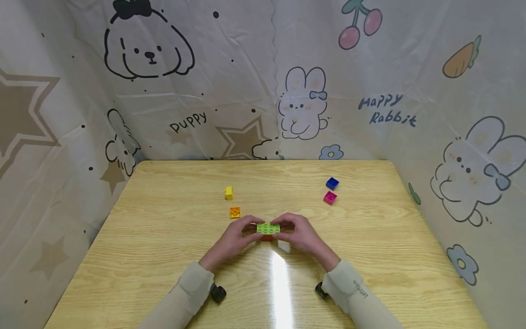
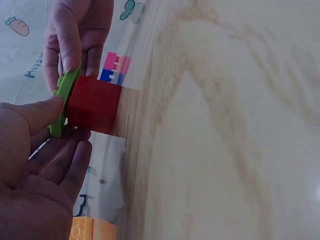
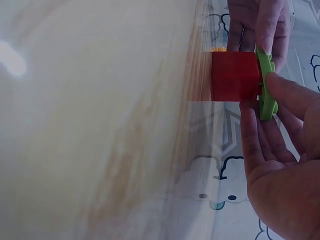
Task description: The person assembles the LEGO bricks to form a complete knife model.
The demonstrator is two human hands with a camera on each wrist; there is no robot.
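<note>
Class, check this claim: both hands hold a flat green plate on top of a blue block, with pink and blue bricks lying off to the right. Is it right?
Not quite. The block under the green plate is red, not blue, as both wrist views show. Left hand and right hand do hold it; the pink brick and blue brick lie right.

Both sleeved forearms reach in from the table's near edge and converge at its middle, where the left hand (image 1: 235,238) and right hand (image 1: 301,236) face each other, thumbs and fingertips curled inward in matching pinches.
</note>
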